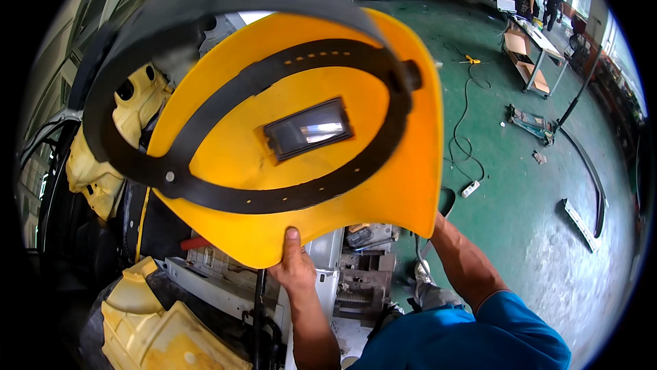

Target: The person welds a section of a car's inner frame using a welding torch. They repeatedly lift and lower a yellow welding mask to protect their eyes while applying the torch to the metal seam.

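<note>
Yellow welding mask (373, 192) sits in front of the person, hollow side toward the camera; take it as the landmark. Left hand (295, 273) is at its lower edge, left of the curved cutout. Left thumb (293, 239) lies against the inner face, other fingers mostly out of sight behind the rim; grip reads as pinched on the mask. From these fingers nearly the whole mask lies up and away, spreading to both sides. Right forearm (472, 260) runs up to the mask's lower right corner; right hand is hidden behind the shell, so can't tell whether its fingers grip. Left is the hand clearly in contact.

Dark window (309, 130) at mid-mask: long side runs roughly left to right, right end higher. Mask's own long axis hard to read at this angle. Black headgear (267, 201) loops across the inside, blurred part out past the upper left.

Red handle (196, 243) just below the mask's lower left edge; yellow molded piece (171, 336) further below left; white power strip (471, 189) right, on green floor (506, 226).
</note>
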Available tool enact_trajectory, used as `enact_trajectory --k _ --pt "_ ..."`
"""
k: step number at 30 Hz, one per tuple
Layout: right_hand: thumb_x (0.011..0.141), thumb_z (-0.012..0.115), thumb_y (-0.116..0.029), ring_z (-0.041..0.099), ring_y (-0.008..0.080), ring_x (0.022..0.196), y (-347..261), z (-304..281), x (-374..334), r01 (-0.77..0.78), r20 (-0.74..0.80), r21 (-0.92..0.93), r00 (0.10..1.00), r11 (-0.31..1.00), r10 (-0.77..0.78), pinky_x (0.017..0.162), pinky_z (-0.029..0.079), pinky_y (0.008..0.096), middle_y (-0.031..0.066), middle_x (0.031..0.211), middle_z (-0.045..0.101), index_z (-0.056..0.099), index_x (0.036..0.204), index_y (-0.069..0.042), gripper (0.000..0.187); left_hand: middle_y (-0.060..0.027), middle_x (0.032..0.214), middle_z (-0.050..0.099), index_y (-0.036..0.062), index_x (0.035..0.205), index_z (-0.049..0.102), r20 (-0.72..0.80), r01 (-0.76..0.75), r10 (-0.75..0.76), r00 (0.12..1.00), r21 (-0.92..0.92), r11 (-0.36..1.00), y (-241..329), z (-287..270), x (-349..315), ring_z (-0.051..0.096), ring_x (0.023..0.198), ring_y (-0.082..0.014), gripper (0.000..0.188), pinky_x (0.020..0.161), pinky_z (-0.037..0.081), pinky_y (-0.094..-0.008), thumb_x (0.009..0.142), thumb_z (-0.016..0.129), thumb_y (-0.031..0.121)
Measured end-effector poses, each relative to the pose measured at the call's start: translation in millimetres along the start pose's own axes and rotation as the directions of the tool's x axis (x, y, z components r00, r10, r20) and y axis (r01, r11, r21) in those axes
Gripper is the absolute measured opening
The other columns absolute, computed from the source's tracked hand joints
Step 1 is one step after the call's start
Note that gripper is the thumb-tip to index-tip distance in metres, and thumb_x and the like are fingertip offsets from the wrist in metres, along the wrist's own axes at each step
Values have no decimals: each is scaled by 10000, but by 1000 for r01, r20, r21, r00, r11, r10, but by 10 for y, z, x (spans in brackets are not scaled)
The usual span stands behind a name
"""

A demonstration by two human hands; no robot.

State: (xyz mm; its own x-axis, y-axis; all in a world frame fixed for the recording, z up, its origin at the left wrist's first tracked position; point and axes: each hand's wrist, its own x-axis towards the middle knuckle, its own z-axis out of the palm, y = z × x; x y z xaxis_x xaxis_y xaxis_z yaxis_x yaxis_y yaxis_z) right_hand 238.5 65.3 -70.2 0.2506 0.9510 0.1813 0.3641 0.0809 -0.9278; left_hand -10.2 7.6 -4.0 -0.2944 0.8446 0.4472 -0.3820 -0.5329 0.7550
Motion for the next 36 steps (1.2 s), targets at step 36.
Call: enact_trajectory --k 36 --pt "761 728 -302 656 373 913 -174 -317 94 -111 124 -76 985 991 120 831 487 433 239 953 679 604 1159 10 521 -132 1334 556 -5 1370 462 -244 -79 98 965 86 993 344 -660 186 572 1170 -262 452 996 479 -405 946 605 61"
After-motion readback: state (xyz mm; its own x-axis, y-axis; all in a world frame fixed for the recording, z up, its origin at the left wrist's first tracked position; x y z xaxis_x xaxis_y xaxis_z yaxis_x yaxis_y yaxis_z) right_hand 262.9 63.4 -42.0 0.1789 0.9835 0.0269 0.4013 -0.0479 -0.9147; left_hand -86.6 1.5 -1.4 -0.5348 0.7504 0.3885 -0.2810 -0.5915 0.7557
